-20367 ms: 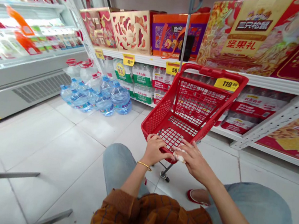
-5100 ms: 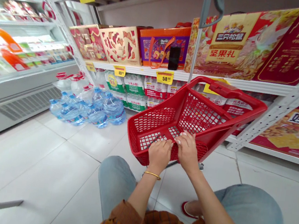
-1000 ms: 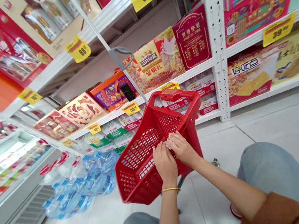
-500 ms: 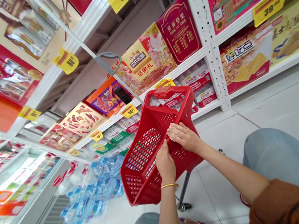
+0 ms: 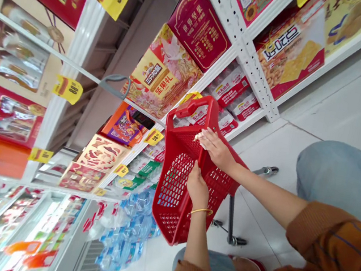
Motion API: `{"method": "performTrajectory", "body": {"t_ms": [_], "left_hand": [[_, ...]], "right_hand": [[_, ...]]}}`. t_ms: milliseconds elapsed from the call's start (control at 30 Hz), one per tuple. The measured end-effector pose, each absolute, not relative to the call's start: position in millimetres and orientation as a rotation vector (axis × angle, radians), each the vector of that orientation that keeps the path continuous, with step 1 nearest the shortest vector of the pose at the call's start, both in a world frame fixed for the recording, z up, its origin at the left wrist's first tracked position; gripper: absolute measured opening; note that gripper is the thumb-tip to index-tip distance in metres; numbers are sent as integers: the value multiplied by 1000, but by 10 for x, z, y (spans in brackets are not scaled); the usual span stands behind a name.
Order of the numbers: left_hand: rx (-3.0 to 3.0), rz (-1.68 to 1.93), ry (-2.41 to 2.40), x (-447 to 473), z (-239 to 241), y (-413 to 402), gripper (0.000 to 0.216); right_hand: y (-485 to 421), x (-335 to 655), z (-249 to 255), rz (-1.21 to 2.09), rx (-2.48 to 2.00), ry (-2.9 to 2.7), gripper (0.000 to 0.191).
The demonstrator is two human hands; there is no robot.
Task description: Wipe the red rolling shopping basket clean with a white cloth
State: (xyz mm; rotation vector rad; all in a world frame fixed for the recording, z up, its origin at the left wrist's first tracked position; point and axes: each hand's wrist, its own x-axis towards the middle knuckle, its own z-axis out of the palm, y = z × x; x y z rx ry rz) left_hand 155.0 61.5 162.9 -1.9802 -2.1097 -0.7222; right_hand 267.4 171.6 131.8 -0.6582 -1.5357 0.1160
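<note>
A red plastic shopping cart [image 5: 173,184] with perforated walls stands tilted across the view, on metal legs with casters. My left hand [image 5: 198,188], a gold bracelet at its wrist, is closed around the cart's near rim. Just above it, my right hand [image 5: 217,150] lies over the same rim with its fingers together. At its fingertips is a small crumpled white piece that looks like a tissue [image 5: 199,139]; part of it is hidden under the fingers. The cart's red handle [image 5: 191,105] is beyond the right hand. Inside the basket I see no goods.
Gift boxes such as a nut box [image 5: 167,72] line the white shelf behind the cart, with bottled water packs [image 5: 223,85] below. A grey hook on a rod [image 5: 113,84] crosses the shelves. Large blue water bottles [image 5: 132,232] stand on the floor. My knee [image 5: 340,177] is at right.
My right hand has moved along the rim toward the cart's handle, and the white piece shows more. The left hand keeps its hold. The whole view has shifted a little.
</note>
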Motion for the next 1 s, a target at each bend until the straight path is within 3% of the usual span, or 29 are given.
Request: {"method": "performTrajectory", "body": {"t_ms": [433,600,767,1000], "left_hand": [[-2173,-409,-2014,1477,1869,751,47],[-2215,-329,-1881,1467,1785,818,58],[-2135,-328,-1864,1476,1657,837,61],[-2058,-260,-1847,1455,1586,856,69]], "right_hand": [[1202,2183,904,370,-495,-1430,56],[1207,2158,939,498,-676,-1192,53],[1363,2008,1033,439,-732,-1175,56],[1355,1970,794,362,-757,-1351,60]]}}
